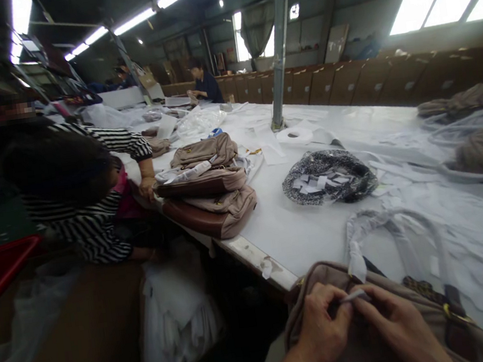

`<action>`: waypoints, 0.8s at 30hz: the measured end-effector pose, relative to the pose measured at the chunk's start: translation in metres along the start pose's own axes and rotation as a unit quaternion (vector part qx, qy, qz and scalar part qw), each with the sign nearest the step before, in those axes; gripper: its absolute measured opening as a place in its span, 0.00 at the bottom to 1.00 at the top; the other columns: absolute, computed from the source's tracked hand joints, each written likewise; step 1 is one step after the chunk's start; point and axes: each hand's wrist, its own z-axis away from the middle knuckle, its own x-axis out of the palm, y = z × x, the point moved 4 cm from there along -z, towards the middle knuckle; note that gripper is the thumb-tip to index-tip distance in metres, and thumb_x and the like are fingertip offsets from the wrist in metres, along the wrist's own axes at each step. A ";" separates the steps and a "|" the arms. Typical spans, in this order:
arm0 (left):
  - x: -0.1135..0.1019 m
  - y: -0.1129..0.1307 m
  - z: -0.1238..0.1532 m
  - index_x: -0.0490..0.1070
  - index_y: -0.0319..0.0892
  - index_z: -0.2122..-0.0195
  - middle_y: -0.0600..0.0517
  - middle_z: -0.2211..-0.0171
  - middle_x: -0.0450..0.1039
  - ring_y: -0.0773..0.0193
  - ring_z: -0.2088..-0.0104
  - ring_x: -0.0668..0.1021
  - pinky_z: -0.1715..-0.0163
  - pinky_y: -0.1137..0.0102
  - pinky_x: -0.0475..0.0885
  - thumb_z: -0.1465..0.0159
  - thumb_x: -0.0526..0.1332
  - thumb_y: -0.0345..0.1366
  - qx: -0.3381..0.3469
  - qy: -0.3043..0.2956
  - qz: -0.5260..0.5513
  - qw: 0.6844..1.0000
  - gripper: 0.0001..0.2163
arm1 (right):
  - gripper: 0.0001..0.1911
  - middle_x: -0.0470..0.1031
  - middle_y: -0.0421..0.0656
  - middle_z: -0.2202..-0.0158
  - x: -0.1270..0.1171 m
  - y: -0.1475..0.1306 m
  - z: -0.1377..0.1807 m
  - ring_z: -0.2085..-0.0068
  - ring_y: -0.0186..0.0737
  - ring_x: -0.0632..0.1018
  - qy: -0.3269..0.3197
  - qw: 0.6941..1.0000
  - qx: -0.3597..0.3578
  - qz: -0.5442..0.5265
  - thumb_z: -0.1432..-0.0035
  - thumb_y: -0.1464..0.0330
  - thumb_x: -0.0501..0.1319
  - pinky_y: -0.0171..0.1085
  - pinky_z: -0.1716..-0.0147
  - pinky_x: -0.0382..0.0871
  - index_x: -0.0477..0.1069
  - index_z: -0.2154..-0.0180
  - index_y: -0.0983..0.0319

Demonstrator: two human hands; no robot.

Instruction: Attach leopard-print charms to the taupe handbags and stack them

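A taupe handbag (422,305) lies at the near edge of the white table (302,232), its handles wrapped in white paper. Both my hands rest on top of it. My left hand (321,328) and my right hand (396,324) are closed in a pinch on a small white strip of paper (354,295) held between them, just above the bag's opening. A gold ring on the bag (450,312) shows to the right of my right hand.
A stack of brown and taupe handbags (209,188) sits at the table's left edge, beside a person in a striped top (94,212). A speckled bag in plastic (327,177) lies mid-table. A steel post (279,45) rises behind. Another person works far back.
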 end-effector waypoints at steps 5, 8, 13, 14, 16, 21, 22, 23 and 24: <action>-0.002 0.001 0.002 0.72 0.42 0.65 0.53 0.68 0.73 0.65 0.66 0.75 0.65 0.73 0.68 0.41 0.60 0.31 -0.010 -0.021 0.060 0.998 0.04 | 0.13 0.69 0.37 0.79 0.003 -0.003 0.006 0.79 0.32 0.68 -0.012 0.996 0.057 -0.068 0.47 0.59 0.59 0.28 0.82 0.62 0.73 0.68 0.63; 0.000 -0.002 0.000 0.72 0.42 0.67 0.53 0.69 0.73 0.64 0.66 0.75 0.65 0.73 0.69 0.40 0.58 0.33 -0.002 -0.034 0.064 0.997 0.03 | 0.10 0.68 0.37 0.78 0.004 -0.008 0.006 0.78 0.31 0.67 -0.008 0.995 0.044 -0.090 0.46 0.64 0.58 0.27 0.81 0.62 0.72 0.71 0.64; 0.006 -0.009 -0.002 0.71 0.42 0.69 0.54 0.72 0.73 0.64 0.69 0.76 0.67 0.73 0.70 0.40 0.58 0.33 0.015 -0.015 0.065 0.998 0.04 | 0.09 0.70 0.38 0.76 0.004 -0.005 0.002 0.75 0.32 0.69 -0.002 0.996 0.023 -0.081 0.44 0.68 0.56 0.27 0.79 0.63 0.73 0.69 0.64; 0.006 -0.010 -0.002 0.71 0.42 0.70 0.54 0.72 0.73 0.64 0.69 0.76 0.67 0.73 0.70 0.40 0.58 0.33 0.017 -0.010 0.064 0.998 0.03 | 0.09 0.70 0.38 0.76 0.004 -0.004 0.002 0.74 0.32 0.70 -0.003 0.997 0.018 -0.078 0.44 0.68 0.56 0.27 0.78 0.63 0.73 0.69 0.64; 0.007 -0.012 0.000 0.71 0.43 0.70 0.55 0.72 0.73 0.65 0.69 0.76 0.68 0.74 0.70 0.40 0.59 0.33 0.022 0.001 0.060 0.998 0.03 | 0.09 0.70 0.38 0.75 0.004 -0.004 0.002 0.74 0.32 0.70 -0.004 0.997 0.013 -0.079 0.44 0.68 0.56 0.27 0.77 0.63 0.73 0.70 0.64; 0.008 -0.015 0.004 0.71 0.43 0.70 0.55 0.73 0.71 0.65 0.70 0.75 0.69 0.73 0.70 0.40 0.59 0.31 0.052 0.017 0.066 0.996 0.03 | 0.09 0.67 0.36 0.80 0.008 -0.003 0.002 0.80 0.28 0.66 -0.013 0.988 0.057 -0.143 0.46 0.67 0.56 0.26 0.83 0.60 0.72 0.72 0.65; 0.008 -0.015 0.005 0.71 0.43 0.70 0.55 0.73 0.71 0.65 0.70 0.75 0.69 0.73 0.70 0.40 0.59 0.31 0.069 0.019 0.067 0.995 0.03 | 0.10 0.66 0.36 0.81 0.010 -0.002 0.002 0.81 0.27 0.65 -0.015 0.985 0.072 -0.159 0.47 0.67 0.57 0.26 0.84 0.59 0.71 0.73 0.66; 0.007 -0.015 0.005 0.71 0.43 0.69 0.54 0.73 0.71 0.65 0.70 0.75 0.69 0.73 0.70 0.40 0.59 0.29 0.094 0.021 0.066 0.993 0.04 | 0.10 0.66 0.36 0.81 0.011 -0.001 0.002 0.82 0.27 0.64 -0.018 0.981 0.085 -0.172 0.48 0.66 0.57 0.26 0.85 0.59 0.71 0.74 0.66; 0.007 -0.014 0.006 0.71 0.43 0.69 0.54 0.73 0.71 0.65 0.70 0.74 0.69 0.72 0.70 0.40 0.58 0.28 0.126 0.022 0.062 0.990 0.04 | 0.09 0.66 0.35 0.82 0.012 0.000 0.002 0.83 0.27 0.64 -0.020 0.978 0.097 -0.182 0.49 0.66 0.57 0.26 0.86 0.58 0.71 0.74 0.66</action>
